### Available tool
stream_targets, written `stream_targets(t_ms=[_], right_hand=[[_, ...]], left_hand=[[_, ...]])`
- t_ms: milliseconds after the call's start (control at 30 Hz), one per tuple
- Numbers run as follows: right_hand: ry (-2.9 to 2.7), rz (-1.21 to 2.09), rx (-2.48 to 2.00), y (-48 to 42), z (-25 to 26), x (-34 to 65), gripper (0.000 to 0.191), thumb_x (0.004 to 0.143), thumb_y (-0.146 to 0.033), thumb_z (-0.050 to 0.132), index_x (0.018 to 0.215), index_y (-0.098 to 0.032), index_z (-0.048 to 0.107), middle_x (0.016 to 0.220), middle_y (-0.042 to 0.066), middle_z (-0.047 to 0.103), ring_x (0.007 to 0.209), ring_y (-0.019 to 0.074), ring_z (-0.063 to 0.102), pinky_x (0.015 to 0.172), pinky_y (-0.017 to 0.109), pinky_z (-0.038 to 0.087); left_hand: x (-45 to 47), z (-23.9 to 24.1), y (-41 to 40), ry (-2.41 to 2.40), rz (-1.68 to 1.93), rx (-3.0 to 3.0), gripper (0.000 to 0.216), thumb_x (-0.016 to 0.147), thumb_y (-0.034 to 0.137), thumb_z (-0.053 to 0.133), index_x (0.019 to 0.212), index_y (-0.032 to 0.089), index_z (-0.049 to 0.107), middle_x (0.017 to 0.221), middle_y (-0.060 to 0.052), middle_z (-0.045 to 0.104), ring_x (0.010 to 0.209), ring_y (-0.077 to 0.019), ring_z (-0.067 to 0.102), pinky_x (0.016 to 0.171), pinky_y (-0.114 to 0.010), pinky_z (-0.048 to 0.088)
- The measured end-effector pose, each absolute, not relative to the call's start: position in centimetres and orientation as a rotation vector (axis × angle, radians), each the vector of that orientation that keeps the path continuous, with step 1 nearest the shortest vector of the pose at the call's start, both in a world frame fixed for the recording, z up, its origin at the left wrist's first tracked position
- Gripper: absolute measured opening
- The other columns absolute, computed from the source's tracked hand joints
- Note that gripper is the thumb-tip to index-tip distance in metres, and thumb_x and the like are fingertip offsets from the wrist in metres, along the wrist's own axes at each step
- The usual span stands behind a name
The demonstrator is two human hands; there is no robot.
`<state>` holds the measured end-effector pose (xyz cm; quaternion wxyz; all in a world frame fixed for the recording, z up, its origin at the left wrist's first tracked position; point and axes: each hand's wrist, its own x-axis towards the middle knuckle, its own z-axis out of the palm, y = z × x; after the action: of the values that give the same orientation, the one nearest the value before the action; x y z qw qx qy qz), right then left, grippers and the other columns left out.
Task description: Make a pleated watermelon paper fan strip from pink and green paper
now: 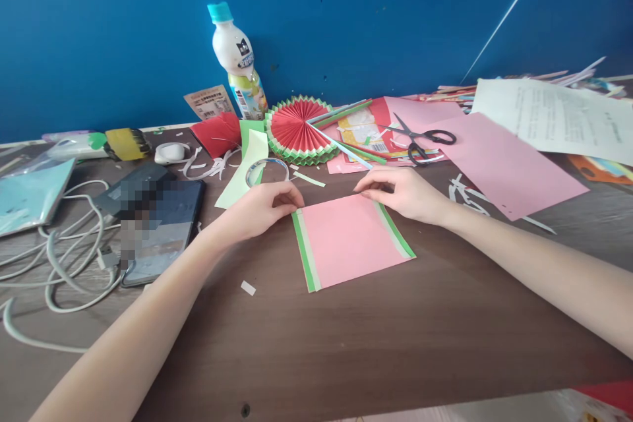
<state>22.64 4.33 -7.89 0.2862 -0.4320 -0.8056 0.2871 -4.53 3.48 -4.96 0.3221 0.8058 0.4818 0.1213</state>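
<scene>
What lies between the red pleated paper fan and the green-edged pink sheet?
Head view: a loose light-green paper strip on the dark wooden table, beyond the green-edged pink sheet; clear tape ring just left.

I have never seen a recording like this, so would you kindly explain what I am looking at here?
There is no machine: a person wears one camera on the head, looking down at their own bare hands. The left hand and right hand each pinch the far edge of a pink sheet with green strips along two sides, lying flat on the brown table. Behind it are scissors, a red paper fan, a bottle and loose pink paper; at the left, a phone and white cables.
</scene>
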Motion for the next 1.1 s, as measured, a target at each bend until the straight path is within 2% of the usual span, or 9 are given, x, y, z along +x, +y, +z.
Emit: stream_targets(t_ms=[267, 567, 800, 1100], right_hand=[[-2.159, 0.747, -1.153, 4.21, -7.84, 22.65, 0.012, 0.079, -0.025, 0.055, 0.083, -0.02, 0.065, 0.083, 0.004, 0.064, 0.075, 0.0175, 0.058, 0.068, 0.033, 0.046], [-2.143, 0.721, -1.136, 4.05, -7.96, 22.66, 0.013, 0.079, -0.025, 0.054, 0.083, -0.02, 0.066, 0.082, 0.004, 0.063, 0.072, 0.0167, 0.056, 0.064, 0.032, 0.044], [-2.154, 0.691, -1.118, 3.95, -7.88, 22.77, 0.013, 0.08, -0.024, 0.054, 0.082, -0.02, 0.066, 0.081, 0.004, 0.063, 0.071, 0.0167, 0.056, 0.067, 0.033, 0.044], [-2.164, 0.646, -1.093, 3.9, -7.92, 22.78, 0.012, 0.08, -0.022, 0.054, 0.082, -0.019, 0.066, 0.082, 0.004, 0.065, 0.074, 0.0173, 0.057, 0.07, 0.034, 0.044]], left_hand=[[-4.39, -4.75, 3.2, 1.198, 0.319, 2.12, 0.016, 0.08, 0.028, 0.047, 0.088, 0.02, 0.058, 0.091, -0.001, 0.064, 0.083, -0.0159, 0.06, 0.077, -0.029, 0.048], [-4.24, -4.87, 3.13, 1.239, 0.313, 2.111, 0.013, 0.079, 0.033, 0.053, 0.08, 0.021, 0.058, 0.081, 0.001, 0.064, 0.077, -0.0152, 0.059, 0.071, -0.028, 0.047], [-3.84, -4.64, 2.9, 1.271, 0.271, 2.105, 0.009, 0.076, 0.03, 0.058, 0.077, 0.02, 0.057, 0.075, 0.003, 0.062, 0.071, -0.0134, 0.058, 0.064, -0.025, 0.044], [-4.25, -4.52, 3.17, 1.237, 0.262, 2.051, 0.015, 0.076, 0.035, 0.059, 0.08, 0.02, 0.059, 0.077, 0.003, 0.063, 0.072, -0.0137, 0.058, 0.066, -0.025, 0.044]])
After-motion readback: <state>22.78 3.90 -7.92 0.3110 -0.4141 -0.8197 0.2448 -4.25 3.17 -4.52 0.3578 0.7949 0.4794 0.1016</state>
